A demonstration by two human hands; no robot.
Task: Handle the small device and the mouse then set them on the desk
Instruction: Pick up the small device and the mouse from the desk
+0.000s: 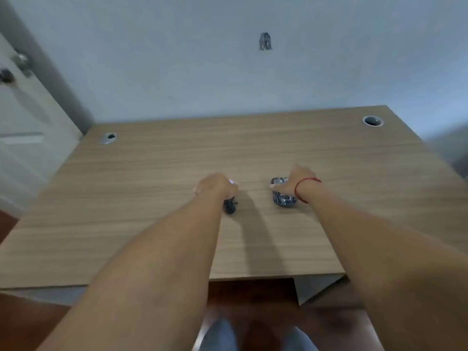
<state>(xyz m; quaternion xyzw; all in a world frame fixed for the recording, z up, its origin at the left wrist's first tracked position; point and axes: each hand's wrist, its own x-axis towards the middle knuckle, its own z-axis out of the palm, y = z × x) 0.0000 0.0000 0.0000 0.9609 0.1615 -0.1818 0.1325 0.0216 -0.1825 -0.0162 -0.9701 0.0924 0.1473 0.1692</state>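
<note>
Both my arms reach out over a wooden desk [152, 198]. My left hand [215, 186] is closed over a small device [229, 206], whose dark end pokes out below the wrist and whose pale tip shows at the knuckles. My right hand [296, 178], with a red string at the wrist, rests on a dark glossy mouse [283, 197] that lies on the desk; the fingers curl over its top. The mouse's front half is hidden under the hand. The picture is blurred.
Two round cable holes sit at the desk's back corners, one at the left [108, 138] and one at the right [372, 121]. A white door [22, 127] stands at the left. The blue wall has a dark patch [265, 41]. My knees show below the desk's front edge.
</note>
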